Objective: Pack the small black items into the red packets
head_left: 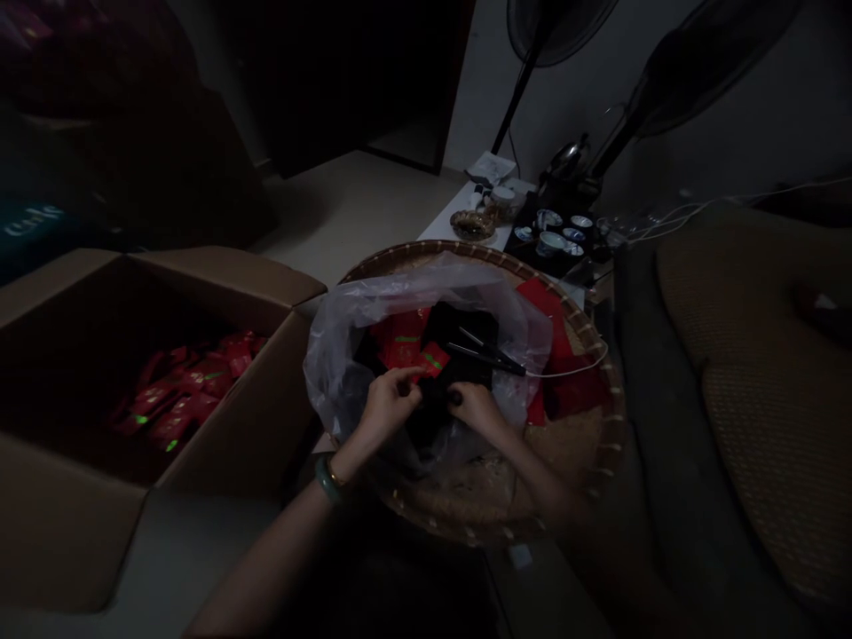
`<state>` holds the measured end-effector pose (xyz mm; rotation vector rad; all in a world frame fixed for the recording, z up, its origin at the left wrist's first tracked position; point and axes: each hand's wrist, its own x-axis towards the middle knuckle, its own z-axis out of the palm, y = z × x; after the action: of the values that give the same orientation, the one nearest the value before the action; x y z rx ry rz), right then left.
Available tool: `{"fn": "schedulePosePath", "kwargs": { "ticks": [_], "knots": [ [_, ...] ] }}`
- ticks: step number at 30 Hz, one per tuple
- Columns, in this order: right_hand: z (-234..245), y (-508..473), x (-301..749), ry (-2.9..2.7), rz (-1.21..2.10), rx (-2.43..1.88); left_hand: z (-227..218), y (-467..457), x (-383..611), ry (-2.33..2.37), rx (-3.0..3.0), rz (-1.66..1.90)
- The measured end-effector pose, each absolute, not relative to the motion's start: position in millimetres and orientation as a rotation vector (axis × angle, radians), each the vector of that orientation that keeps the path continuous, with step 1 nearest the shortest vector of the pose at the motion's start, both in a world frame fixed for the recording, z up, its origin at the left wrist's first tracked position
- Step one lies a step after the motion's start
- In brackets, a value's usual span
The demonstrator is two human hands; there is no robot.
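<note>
Hands both inside clear plastic bag (373,311) on woven bamboo tray (592,426): left hand (386,408) pinching red packet (432,362), right hand (476,406) gripping dark contents beside it, more red packets in cardboard box (266,399) left of tray.

Before you, a round woven bamboo tray (586,328) carries a clear plastic bag (373,311) of red packets (403,348) and loose dark material, with more red packets (565,373) lying bare on its right half and a pair of dark tongs (485,353) across the bag's mouth. To its left, an open cardboard box (59,524) holds red sachets (179,399). Beyond the tray, a low white table (445,226) bears a dark tea tray (525,222) set with small cups (552,240)
</note>
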<state>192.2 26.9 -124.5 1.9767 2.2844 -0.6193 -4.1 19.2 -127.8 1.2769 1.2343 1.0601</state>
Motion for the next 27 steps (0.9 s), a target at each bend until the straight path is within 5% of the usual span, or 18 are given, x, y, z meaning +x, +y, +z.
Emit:
{"fn": "schedulePosePath", "kwargs": {
  "ticks": [8,16,27],
  "knots": [
    [-96,26,216,2.239,-1.257,2.412,-125,21,2,1.205,1.204,1.038],
    [-52,21,168,2.445,-1.299,2.428,-116,21,8,1.244,1.317,0.987],
    [-52,3,153,2.677,-0.336,1.802,-106,17,9,1.259,1.329,1.081]
  ]
}}
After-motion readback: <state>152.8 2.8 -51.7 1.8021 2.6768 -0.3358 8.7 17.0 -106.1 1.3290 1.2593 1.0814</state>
